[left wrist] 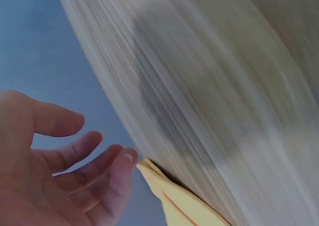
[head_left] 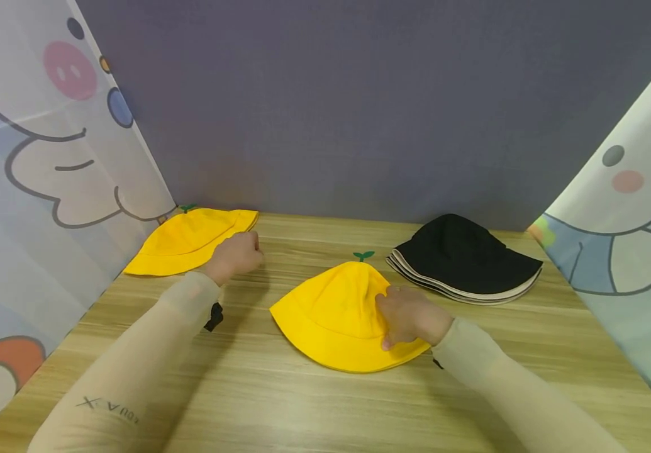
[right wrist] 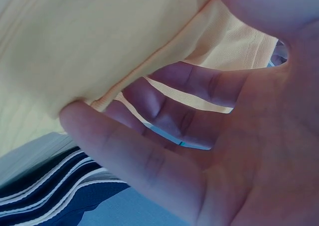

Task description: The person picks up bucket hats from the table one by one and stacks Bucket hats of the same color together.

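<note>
A yellow bucket hat (head_left: 336,308) with a green sprout on top sits crown up at the middle of the table. My right hand (head_left: 412,314) grips its right side, fingertips on the crown and near the brim. In the right wrist view, the fingers (right wrist: 134,151) curl about the pale yellow cloth (right wrist: 99,51). My left hand (head_left: 237,255) is beside another yellow hat (head_left: 189,236) at the back left. Its fingers (left wrist: 89,171) are loosely bent and hold nothing in the left wrist view, the fingertips right by that hat's brim (left wrist: 184,201).
A stack of black bucket hats (head_left: 461,258) with pale brim edges lies at the back right. A grey panel (head_left: 325,107) rises behind the wood-grain table (head_left: 268,402). Cartoon-printed curtains (head_left: 36,189) stand on both sides.
</note>
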Tool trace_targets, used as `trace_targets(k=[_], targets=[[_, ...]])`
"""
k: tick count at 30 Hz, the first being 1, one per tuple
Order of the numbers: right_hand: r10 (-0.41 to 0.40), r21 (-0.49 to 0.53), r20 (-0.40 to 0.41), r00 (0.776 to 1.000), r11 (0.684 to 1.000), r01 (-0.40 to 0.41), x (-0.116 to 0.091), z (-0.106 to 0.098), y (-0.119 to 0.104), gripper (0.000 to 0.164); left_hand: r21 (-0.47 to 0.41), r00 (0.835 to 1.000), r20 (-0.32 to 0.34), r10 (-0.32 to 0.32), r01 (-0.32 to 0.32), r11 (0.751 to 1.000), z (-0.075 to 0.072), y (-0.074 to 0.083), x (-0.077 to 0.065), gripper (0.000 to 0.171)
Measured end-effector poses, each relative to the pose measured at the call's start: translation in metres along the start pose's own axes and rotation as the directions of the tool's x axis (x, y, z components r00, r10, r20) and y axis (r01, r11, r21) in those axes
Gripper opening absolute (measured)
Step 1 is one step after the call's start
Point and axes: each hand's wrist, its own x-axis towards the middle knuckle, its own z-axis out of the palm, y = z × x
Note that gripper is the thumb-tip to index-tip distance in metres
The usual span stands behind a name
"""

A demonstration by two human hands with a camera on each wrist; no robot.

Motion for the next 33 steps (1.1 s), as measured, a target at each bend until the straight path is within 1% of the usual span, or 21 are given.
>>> trace_targets(k=[2,4,8,10,12,15,17,19,22,29,33], targets=[[0.002,0.004,0.006,1.000,1.000,-0.002,0.001,0.000,0.001,0.068,0.018,1.000,0.003,-0.024,0.024,1.000,-0.003,-0.009,0.003,0.012],[0.012,0.014,0.015,1.000,1.000,-0.012,0.001,0.000,0.001,0.068,0.042,0.999,-0.002,-0.049,0.049,0.998,-0.007,-0.017,0.006,0.021],[0.023,0.014,0.029,0.999,1.000,-0.023,0.002,-0.001,0.002,0.068,0.100,0.994,-0.010,-0.105,0.106,0.989,-0.019,-0.027,0.009,0.039],[0.021,0.014,0.029,0.999,1.000,-0.021,0.003,-0.001,0.001,0.068,0.120,0.991,-0.021,-0.130,0.132,0.984,-0.023,-0.033,0.010,0.043],[0.017,0.012,0.029,0.999,1.000,-0.017,0.003,-0.001,0.001,0.068,0.128,0.987,-0.028,-0.158,0.160,0.979,-0.027,-0.036,0.009,0.042],[0.017,0.012,0.031,0.999,1.000,-0.017,0.004,-0.001,0.000,0.069,0.144,0.980,-0.055,-0.193,0.199,0.969,-0.030,-0.043,0.010,0.045],[0.020,0.012,0.034,0.999,1.000,-0.021,0.003,-0.002,-0.001,0.070,0.154,0.971,-0.068,-0.230,0.238,0.959,-0.030,-0.049,0.010,0.051],[0.021,0.013,0.037,0.999,1.000,-0.021,0.003,-0.002,-0.001,0.070,0.154,0.958,-0.079,-0.277,0.286,0.946,-0.030,-0.056,0.009,0.059],[0.019,0.016,0.036,0.999,1.000,-0.019,0.003,-0.001,-0.001,0.070,0.145,0.938,-0.074,-0.339,0.346,0.927,-0.029,-0.067,0.008,0.071],[0.022,0.027,0.034,0.999,0.999,-0.023,0.003,-0.002,-0.001,0.070,0.153,0.909,-0.089,-0.407,0.416,0.896,-0.031,-0.092,-0.002,0.083],[0.027,0.030,0.039,0.999,0.999,-0.028,0.003,-0.002,-0.001,0.070,0.142,0.888,-0.073,-0.454,0.460,0.877,-0.030,-0.106,-0.010,0.089]])
